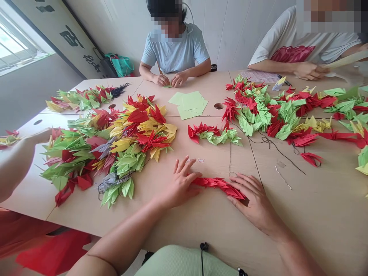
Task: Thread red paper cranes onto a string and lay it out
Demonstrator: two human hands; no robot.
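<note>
1. Your left hand (181,184), low centre of the frame, lies flat with fingers spread, pressing the left end of a string of red paper cranes (220,186).
2. Your right hand (254,201), just right of centre, rests open on the string's right end.
3. Across the table (316,214), a big heap of folded cranes (115,145) fills the left, another heap (273,111) the upper right.
4. Green paper sheets (189,104) lie upper centre, before a seated person (175,50).
</note>
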